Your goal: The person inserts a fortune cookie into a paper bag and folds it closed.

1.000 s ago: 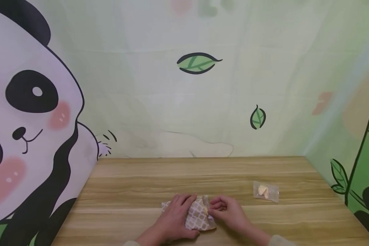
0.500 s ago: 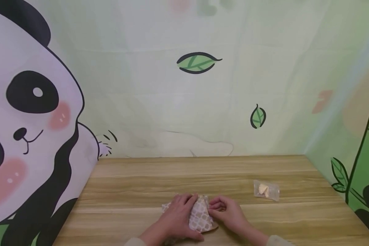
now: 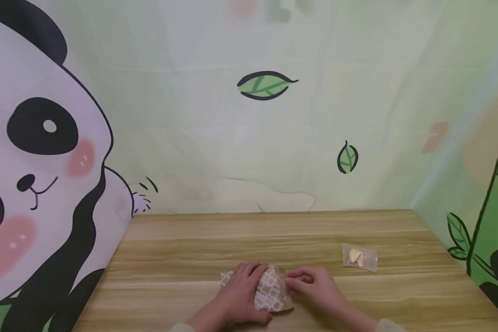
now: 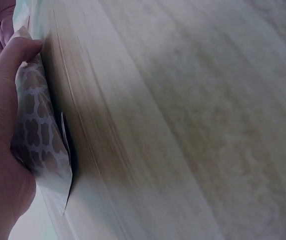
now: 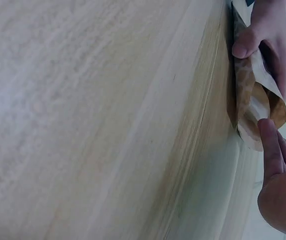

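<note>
Head view: the left hand grips a patterned paper bag on the wooden surface, presumably to steady it; the right hand is at its right end, a clear plastic sachet lying beyond. Left wrist view: the thumb crosses the bag. Right wrist view: the mouth gapes toward the right fingertips, likely for access; whether these pinch its rim cannot be told.
</note>
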Demonstrator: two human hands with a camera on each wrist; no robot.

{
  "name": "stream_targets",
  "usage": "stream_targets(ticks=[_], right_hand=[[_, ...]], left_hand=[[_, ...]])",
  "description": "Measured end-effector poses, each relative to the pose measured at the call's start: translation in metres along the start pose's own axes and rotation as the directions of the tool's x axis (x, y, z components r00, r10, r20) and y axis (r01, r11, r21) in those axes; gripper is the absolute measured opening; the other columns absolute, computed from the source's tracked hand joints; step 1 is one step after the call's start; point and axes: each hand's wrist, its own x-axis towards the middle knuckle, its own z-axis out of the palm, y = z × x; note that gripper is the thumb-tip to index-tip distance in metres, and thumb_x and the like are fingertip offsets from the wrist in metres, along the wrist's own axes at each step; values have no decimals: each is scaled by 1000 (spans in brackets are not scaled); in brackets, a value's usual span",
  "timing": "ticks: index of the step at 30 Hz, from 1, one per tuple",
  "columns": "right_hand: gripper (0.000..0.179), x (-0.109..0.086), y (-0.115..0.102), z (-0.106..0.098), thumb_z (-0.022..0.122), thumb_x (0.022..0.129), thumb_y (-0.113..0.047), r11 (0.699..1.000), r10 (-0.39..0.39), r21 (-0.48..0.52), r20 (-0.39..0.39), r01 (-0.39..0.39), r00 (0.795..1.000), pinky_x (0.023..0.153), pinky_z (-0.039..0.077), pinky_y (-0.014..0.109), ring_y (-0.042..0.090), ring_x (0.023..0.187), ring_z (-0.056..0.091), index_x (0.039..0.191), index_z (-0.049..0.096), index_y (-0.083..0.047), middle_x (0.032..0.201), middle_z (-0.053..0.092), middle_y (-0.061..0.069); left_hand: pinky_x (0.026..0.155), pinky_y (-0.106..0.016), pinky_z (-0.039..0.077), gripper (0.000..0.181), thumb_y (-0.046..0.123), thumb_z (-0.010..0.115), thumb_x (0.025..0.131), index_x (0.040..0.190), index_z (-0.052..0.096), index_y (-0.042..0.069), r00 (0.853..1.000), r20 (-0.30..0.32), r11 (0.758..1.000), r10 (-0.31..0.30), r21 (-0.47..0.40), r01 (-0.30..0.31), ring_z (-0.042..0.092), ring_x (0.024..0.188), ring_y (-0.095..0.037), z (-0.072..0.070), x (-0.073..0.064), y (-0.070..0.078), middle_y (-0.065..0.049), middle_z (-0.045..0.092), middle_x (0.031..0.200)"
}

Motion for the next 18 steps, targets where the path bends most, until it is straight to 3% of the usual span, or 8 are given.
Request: stream_targets(ticks=[5, 9, 18], right_hand=[[31, -3, -1, 1, 70, 101, -1, 984, 31, 174, 54, -40, 998, 82, 65, 36, 24, 94, 80, 121, 65, 22, 108, 76, 31], [30, -2, 2, 5, 69, 102, -2, 969, 58, 237, 57, -70, 997, 84, 65, 35, 27, 97, 79, 120, 65, 22, 110, 75, 31], [30, -4, -1, 5, 68, 103, -4, 974, 58, 218, 55, -68, 997, 83, 65, 35, 26, 95, 79, 118, 66, 22, 109, 76, 31]], left_hand=[[125, -53, 34, 115, 53, 89, 68, 162, 42, 10, 1000, -26, 1000, 12, -4, -12, 46, 143, -28, 4, 1, -1, -7, 51, 153], [127, -54, 31, 116, 53, 90, 67, 163, 41, 10, 999, -33, 1000, 20, 1, -20, 46, 144, -27, 6, 0, -1, -6, 50, 153], [127, -55, 30, 116, 52, 91, 68, 163, 41, 10, 997, -43, 998, 57, 2, -57, 46, 143, -25, 6, -2, 0, -5, 49, 153]])
